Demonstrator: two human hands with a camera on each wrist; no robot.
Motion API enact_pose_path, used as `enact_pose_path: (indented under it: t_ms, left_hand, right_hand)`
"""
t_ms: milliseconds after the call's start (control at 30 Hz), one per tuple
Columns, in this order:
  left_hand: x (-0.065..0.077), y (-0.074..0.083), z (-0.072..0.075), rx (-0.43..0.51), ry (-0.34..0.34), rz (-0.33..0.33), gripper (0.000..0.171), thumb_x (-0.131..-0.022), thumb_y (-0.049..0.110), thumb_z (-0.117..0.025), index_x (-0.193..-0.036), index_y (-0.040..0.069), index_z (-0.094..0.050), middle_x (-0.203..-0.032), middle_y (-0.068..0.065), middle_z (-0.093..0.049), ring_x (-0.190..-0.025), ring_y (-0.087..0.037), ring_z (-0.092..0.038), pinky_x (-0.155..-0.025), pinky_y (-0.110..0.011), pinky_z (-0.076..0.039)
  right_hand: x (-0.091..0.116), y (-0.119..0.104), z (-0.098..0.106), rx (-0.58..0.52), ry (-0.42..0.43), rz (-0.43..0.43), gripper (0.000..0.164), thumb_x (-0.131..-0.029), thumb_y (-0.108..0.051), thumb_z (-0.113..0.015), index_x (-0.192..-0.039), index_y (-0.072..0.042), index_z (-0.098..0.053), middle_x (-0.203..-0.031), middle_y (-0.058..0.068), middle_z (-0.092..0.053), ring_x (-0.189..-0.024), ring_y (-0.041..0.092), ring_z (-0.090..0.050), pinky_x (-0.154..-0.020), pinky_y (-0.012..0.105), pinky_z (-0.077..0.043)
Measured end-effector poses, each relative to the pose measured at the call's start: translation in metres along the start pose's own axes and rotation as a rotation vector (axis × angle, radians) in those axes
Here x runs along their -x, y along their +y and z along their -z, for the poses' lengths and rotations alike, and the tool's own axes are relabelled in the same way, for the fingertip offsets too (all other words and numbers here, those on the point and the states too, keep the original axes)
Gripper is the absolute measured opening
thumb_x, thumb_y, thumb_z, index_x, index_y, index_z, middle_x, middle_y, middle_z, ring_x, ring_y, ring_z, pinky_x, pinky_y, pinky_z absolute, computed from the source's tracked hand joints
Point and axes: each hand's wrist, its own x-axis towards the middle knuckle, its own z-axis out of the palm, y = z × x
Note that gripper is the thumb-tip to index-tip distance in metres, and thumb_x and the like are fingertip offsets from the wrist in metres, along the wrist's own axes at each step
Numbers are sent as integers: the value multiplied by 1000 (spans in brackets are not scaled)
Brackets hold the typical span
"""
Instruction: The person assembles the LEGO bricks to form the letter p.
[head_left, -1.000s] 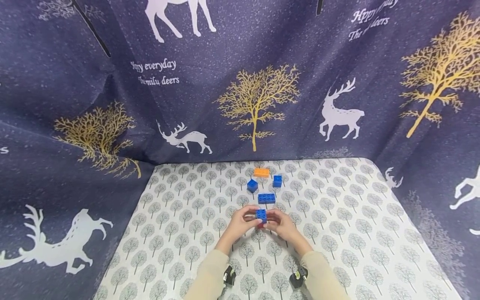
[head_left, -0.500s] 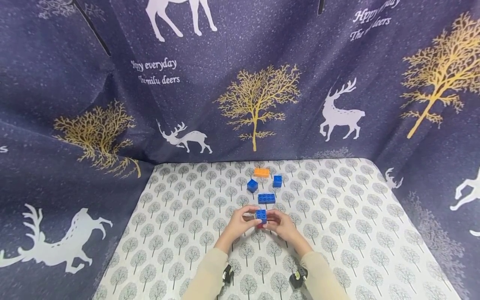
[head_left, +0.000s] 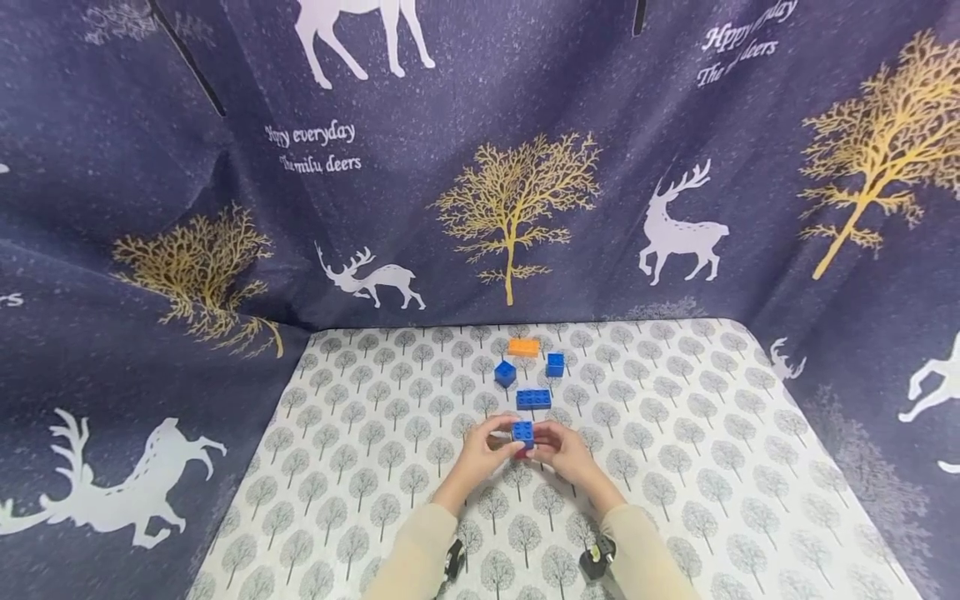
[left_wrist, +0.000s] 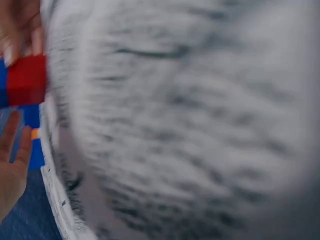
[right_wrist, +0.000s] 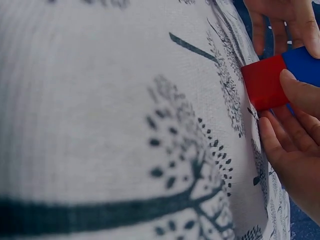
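Between both hands a blue toy brick (head_left: 522,432), studs up, sits on top of a red brick (right_wrist: 265,82). My left hand (head_left: 480,450) holds the stack from the left, its thumb pressed on the blue brick's near face, as the right wrist view shows. From the other side my right hand (head_left: 572,457) holds it, its thumb (right_wrist: 295,87) on the red brick near the seam. The red brick's lower edge is right at the cloth. In the left wrist view, the red brick (left_wrist: 27,80) and part of the left hand (left_wrist: 12,175) appear at the left edge.
Just beyond the hands lies a long blue brick (head_left: 533,399). Farther back are a turned blue brick (head_left: 506,373), a small blue brick (head_left: 555,365) and an orange brick (head_left: 523,347). A tree-patterned cloth (head_left: 360,500) covers the table; a dark curtain (head_left: 420,200) hangs behind.
The hands and the stacked bricks stay almost in place. The head view has shifted very slightly; the loose bricks have not moved.
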Motion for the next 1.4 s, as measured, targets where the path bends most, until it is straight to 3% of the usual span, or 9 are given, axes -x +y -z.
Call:
enact_pose_path:
  t_ms: [133, 400, 533, 700, 867, 1000, 1133, 1400]
  left_hand:
    - [2, -11, -7, 11, 41, -39, 40, -85, 1, -69, -122, -7, -57, -117, -22, -62, -106, -39, -59, -93, -54, -50]
    - [2, -36, -15, 116, 89, 75, 48, -85, 5, -70, -131, 1, -54, -126, -16, -60, -113, -32, -59, -98, -40, -50]
    - [0, -35, -14, 109, 85, 109, 51, -86, 9, -69, -133, 2, -52, -128, -14, -59, -114, -29, -58, -99, -34, -49]
    - [2, -32, -10, 111, 70, 168, 52, -86, 9, -69, -134, 3, -51, -124, -12, -62, -114, -27, -58, -101, -31, -47]
    - [7, -21, -7, 159, 57, 179, 47, -87, 5, -68, -131, -1, -53, -120, -17, -63, -113, -32, -59, -100, -31, -48]
    - [11, -12, -4, 188, 36, 173, 43, -88, 1, -66, -128, -5, -53, -121, -24, -61, -113, -38, -58, -96, -30, -51]
    - [13, -6, -2, 180, 28, 191, 43, -88, 2, -66, -129, -5, -53, -121, -22, -61, -112, -36, -59, -94, -29, -52]
    - [13, -6, -2, 172, 33, 190, 41, -89, 3, -66, -128, -3, -55, -122, -20, -61, -111, -33, -60, -93, -29, -52]
  right_hand:
    - [4, -3, -2, 31, 26, 9, 35, -81, 9, -68, -115, 9, -58, -112, 26, -63, -104, 40, -62, -91, 34, -54]
    - [-8, 27, -2, 28, 47, 9, 38, -79, 7, -71, -116, 6, -59, -113, 23, -64, -104, 36, -63, -91, 32, -54]
    - [-11, 31, -1, 35, 42, 5, 40, -79, 4, -72, -117, 4, -59, -114, 21, -64, -104, 34, -63, -91, 33, -54]
    - [-11, 29, 2, 16, -3, 18, 46, -79, 4, -71, -122, 5, -56, -118, 23, -62, -109, 37, -61, -97, 41, -51]
    - [-8, 26, 14, 100, -63, 45, 46, -84, 2, -67, -127, 1, -54, -122, 19, -62, -112, 35, -59, -99, 38, -50]
    - [-9, 25, 25, 147, -12, 54, 40, -85, -1, -67, -124, 2, -58, -117, 20, -64, -106, 33, -63, -93, 37, -53]
    - [-17, 24, 33, 108, 54, 8, 40, -85, -6, -70, -123, 1, -59, -116, 19, -64, -104, 28, -64, -92, 34, -54]
    - [-43, 21, 44, 109, 94, 88, 47, -87, -4, -68, -131, 4, -52, -126, 26, -57, -114, 40, -56, -100, 45, -47]
